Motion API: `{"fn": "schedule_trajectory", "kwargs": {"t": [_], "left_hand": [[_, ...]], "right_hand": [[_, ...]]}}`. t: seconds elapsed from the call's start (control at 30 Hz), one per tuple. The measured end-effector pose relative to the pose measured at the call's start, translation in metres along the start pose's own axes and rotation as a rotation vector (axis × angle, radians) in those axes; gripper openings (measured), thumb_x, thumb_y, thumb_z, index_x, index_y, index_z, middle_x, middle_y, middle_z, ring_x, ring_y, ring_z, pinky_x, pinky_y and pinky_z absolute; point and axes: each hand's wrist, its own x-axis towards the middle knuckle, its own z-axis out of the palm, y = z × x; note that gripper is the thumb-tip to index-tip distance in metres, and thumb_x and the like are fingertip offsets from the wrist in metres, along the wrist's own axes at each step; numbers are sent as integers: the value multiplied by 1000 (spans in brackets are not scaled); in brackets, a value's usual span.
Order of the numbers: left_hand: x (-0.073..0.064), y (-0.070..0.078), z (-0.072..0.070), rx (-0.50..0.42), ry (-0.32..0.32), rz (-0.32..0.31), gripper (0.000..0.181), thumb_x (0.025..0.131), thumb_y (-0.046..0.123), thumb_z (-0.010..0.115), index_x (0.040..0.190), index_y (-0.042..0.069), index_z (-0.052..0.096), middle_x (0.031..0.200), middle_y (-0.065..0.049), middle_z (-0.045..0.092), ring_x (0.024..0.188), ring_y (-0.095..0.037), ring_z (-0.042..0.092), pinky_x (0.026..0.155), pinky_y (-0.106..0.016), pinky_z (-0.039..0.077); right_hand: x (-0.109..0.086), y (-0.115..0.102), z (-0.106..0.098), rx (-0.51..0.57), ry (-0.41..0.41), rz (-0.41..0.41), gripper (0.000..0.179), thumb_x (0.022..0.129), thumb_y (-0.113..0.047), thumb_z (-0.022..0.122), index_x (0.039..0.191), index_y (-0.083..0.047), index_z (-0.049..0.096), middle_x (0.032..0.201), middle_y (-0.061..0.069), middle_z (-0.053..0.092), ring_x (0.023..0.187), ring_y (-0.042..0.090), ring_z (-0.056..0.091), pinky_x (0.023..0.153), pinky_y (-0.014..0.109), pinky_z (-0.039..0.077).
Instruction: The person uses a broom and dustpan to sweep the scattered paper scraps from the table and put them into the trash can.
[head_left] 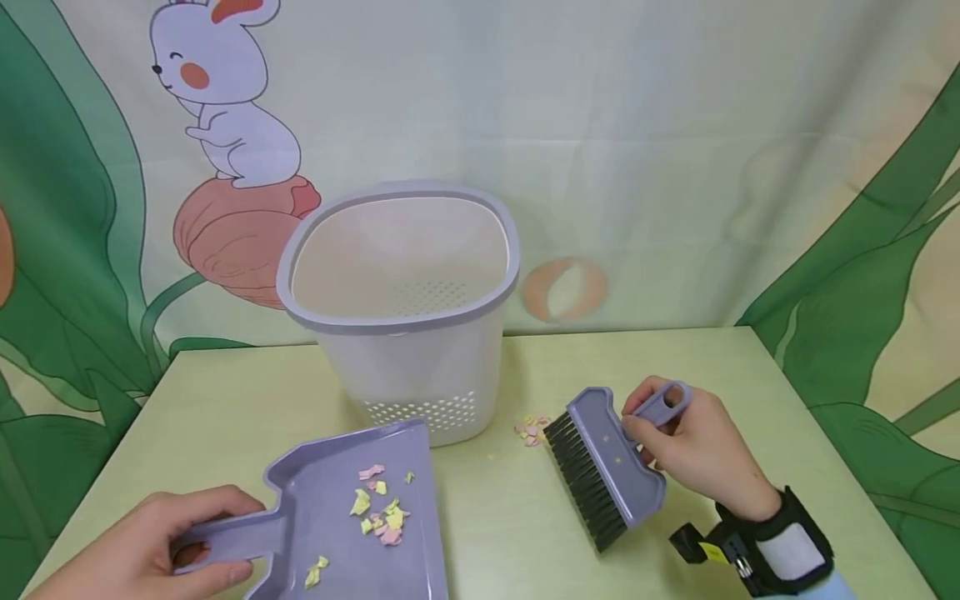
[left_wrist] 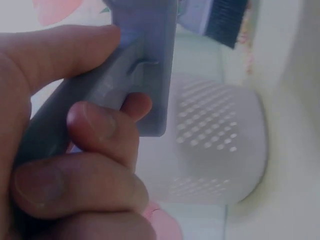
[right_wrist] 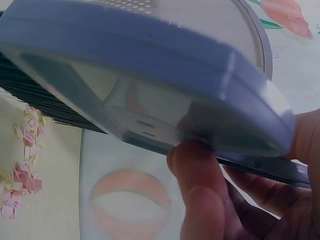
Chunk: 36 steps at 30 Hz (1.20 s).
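In the head view my left hand point(head_left: 168, 533) grips the handle of a purple dustpan point(head_left: 318, 479) at the lower left. Pink and yellow paper scraps point(head_left: 393, 518) lie scattered in the pan. My right hand point(head_left: 701, 450) holds a matching purple hand brush point(head_left: 626, 467) by its short handle, fingers and thumb around it. The brush is tilted, its black bristles point(head_left: 585, 483) facing left and down. Beside the bristles' upper end, a small heap of scraps point(head_left: 531, 431) sits on the table. The right wrist view shows loose scraps point(right_wrist: 27, 180) past the bristles.
A white waste bin point(head_left: 420, 367) with a purple rim and perforated lower wall stands at the back of the light yellow table point(head_left: 750, 367), behind the dustpan. A printed curtain point(head_left: 660, 167) hangs right behind the table.
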Motion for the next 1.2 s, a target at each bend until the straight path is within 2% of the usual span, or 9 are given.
{"fn": "schedule_trajectory", "kwargs": {"t": [0.13,0.23,0.33,0.4,0.53,0.67,0.9,1.0,1.2], "left_hand": [[0,8,-21,-19,-1,54,36,89,-4,62,120,15,62,97,2,67,70,-9,60,54,-28,48],[5,19,-36,-3,4,156,44,84,-13,63,120,12,62,93,2,65,63,-4,54,51,-23,43],[12,33,-47,65,43,241,50,77,-16,66,119,11,63,86,7,61,59,1,45,50,-19,37],[17,42,-54,136,82,270,53,72,-16,70,117,11,64,83,10,58,59,3,41,50,-18,34],[26,58,-67,182,139,260,54,69,-17,72,116,10,66,86,8,61,61,0,45,51,-20,34],[39,73,-82,164,131,235,52,72,-17,70,117,7,65,90,4,65,65,-5,53,53,-24,38],[68,88,-109,278,131,200,48,78,-11,70,118,15,66,95,0,68,71,-10,59,59,-24,44],[84,94,-118,290,131,153,42,83,-6,69,119,17,67,106,-1,69,78,-12,63,65,-25,49],[114,101,-130,303,130,44,31,90,12,68,120,20,66,100,0,70,78,-18,64,64,-28,50]], "right_hand": [[0,1,1,10,-4,6,8,89,-17,68,91,-12,63,68,2,63,55,20,61,50,34,50],[0,2,3,24,-16,15,9,89,-17,69,91,-12,63,69,3,62,55,19,61,50,34,50],[0,3,6,29,-25,25,9,89,-17,69,92,-12,63,69,3,62,55,19,60,50,34,50],[1,3,8,29,-29,32,9,89,-17,69,92,-12,63,69,3,62,55,20,60,50,34,50],[1,1,11,33,-40,40,9,89,-17,69,92,-11,63,69,4,61,54,22,59,50,35,51],[1,-2,12,38,-44,40,8,88,-15,69,92,-11,63,69,5,61,55,23,60,50,35,51],[1,-5,14,51,-68,12,10,89,-18,69,91,-12,62,69,4,61,54,21,60,51,34,51],[1,-5,14,47,-76,11,11,89,-20,69,91,-12,62,69,3,61,54,20,60,51,34,51],[-1,-5,14,43,-75,5,11,89,-20,70,91,-12,63,69,2,61,54,19,60,51,34,51]]}}
